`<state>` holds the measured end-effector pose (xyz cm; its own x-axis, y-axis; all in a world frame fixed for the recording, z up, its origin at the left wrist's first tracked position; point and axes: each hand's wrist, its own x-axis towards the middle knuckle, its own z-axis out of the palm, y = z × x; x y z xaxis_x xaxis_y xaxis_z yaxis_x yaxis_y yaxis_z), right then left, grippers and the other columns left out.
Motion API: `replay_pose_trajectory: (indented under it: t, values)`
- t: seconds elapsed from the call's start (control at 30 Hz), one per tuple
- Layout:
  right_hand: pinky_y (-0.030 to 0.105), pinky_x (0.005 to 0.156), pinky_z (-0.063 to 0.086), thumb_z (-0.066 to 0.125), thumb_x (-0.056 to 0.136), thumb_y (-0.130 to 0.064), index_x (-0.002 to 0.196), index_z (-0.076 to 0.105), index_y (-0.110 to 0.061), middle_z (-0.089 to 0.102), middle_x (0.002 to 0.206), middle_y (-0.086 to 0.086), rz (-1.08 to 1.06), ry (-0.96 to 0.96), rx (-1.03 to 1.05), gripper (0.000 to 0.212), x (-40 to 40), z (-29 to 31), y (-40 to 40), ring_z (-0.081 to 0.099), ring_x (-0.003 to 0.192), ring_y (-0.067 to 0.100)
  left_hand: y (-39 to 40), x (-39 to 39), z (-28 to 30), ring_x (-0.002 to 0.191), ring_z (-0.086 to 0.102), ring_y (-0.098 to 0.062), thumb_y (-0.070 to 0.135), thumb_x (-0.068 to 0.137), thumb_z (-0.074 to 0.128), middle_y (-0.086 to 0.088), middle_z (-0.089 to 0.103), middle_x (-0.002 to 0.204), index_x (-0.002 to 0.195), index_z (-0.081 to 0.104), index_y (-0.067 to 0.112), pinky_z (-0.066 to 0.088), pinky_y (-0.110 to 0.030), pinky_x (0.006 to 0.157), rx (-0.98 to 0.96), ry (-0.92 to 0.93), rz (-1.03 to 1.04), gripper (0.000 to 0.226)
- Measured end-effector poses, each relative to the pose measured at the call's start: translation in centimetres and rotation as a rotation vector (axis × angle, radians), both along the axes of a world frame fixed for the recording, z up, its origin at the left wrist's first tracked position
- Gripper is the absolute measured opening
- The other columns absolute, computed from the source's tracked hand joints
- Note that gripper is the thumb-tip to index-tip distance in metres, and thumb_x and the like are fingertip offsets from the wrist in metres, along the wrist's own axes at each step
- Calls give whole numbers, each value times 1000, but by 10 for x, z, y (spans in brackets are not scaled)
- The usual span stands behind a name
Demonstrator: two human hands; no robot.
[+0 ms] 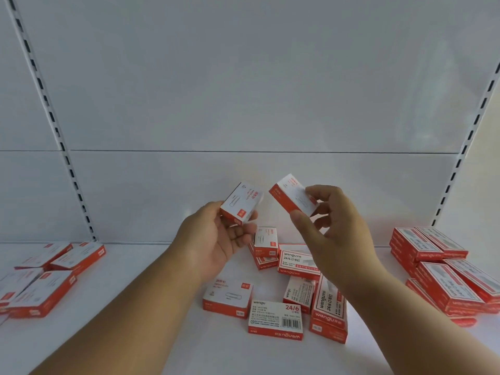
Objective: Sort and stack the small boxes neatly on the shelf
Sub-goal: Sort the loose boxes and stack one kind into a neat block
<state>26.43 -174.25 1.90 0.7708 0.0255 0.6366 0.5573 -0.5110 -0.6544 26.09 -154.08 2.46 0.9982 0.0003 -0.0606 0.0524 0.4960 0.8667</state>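
Note:
My left hand holds a small white-and-red paper clip box up above the shelf, tilted. My right hand grips a second box of the same kind by thumb and fingers, tilted and a little apart from the first. Below both hands lies a loose heap of small red-and-white boxes on the white shelf, some flat, some on edge. Several of them are staple boxes marked 24/6.
A group of paper clip boxes lies at the left of the shelf. Stacked staple boxes stand at the right. A white back panel with slotted uprights at both sides closes the rear.

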Motion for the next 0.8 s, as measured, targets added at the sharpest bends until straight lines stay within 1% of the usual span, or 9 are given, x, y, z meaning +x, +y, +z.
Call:
replay_pose_trajectory:
  t: [0.1, 0.17, 0.27, 0.37, 0.47, 0.53, 0.6, 0.7, 0.8]
  values:
    - [5, 68, 49, 70, 86, -30, 136, 48, -29, 50, 109, -19, 39, 9, -17, 55, 0, -2, 4, 53, 94, -8, 2, 0, 2, 78, 72, -25, 41, 103, 38, -22, 71, 111, 124, 62, 9, 59, -34, 62, -53, -26, -102, 45]
    - [4, 73, 47, 72, 85, -23, 137, 50, -24, 51, 110, -16, 63, 22, 6, 56, -2, -1, 6, 53, 95, -7, -1, -3, 3, 77, 73, -26, 38, 102, 43, -21, 72, 109, 124, 62, 7, 59, -34, 62, -27, -54, -94, 42]
    - [12, 64, 54, 76, 80, -15, 112, 53, -39, 60, 102, -15, 91, 145, 160, 46, -4, 4, 7, 62, 87, -3, -6, -8, 8, 80, 74, -32, 22, 102, 48, -21, 73, 102, 123, 59, 3, 61, -36, 62, 14, -69, -15, 30]
    - [31, 63, 61, 79, 74, -4, 93, 50, -30, 72, 91, -2, 231, 339, 375, 43, -6, 16, 14, 72, 81, 22, -3, -15, 17, 88, 73, -37, 15, 100, 51, -22, 73, 101, 117, 60, 4, 61, -40, 64, 70, -78, 50, 22]
    - [47, 75, 57, 81, 72, -5, 71, 49, -19, 74, 91, 17, 343, 425, 511, 35, -12, 28, 33, 72, 83, 38, 22, -26, 21, 80, 69, -22, 9, 95, 59, -12, 76, 91, 109, 67, 5, 54, -32, 65, 251, -115, 148, 17]
    - [47, 74, 52, 84, 69, -15, 55, 50, -23, 70, 94, 27, 300, 438, 480, 38, -18, 33, 57, 70, 87, 43, 51, -38, 23, 72, 66, -18, 6, 91, 64, -9, 77, 87, 103, 70, 5, 53, -28, 62, 303, -117, 165, 13]
    - [44, 70, 48, 84, 68, -19, 53, 53, -22, 71, 88, 26, 312, 463, 441, 35, -26, 34, 92, 71, 82, 42, 87, -51, 27, 68, 68, -17, 6, 89, 68, -11, 77, 87, 100, 70, 4, 56, -26, 59, 347, -92, 162, 12]
    - [38, 64, 55, 76, 76, -4, 61, 53, -18, 71, 76, 15, 403, 520, 440, 31, -30, 33, 157, 72, 70, 30, 153, -68, 32, 67, 72, -18, 6, 86, 71, -12, 77, 86, 97, 70, 3, 56, -24, 55, 504, -80, 243, 11]
    - [54, 76, 58, 71, 79, -4, 72, 52, -12, 73, 78, 9, 395, 550, 315, 22, -34, 28, 230, 74, 70, 30, 227, -79, 32, 69, 75, -21, 10, 85, 75, -3, 77, 76, 92, 68, 13, 58, -32, 61, 756, -32, 408, 11]
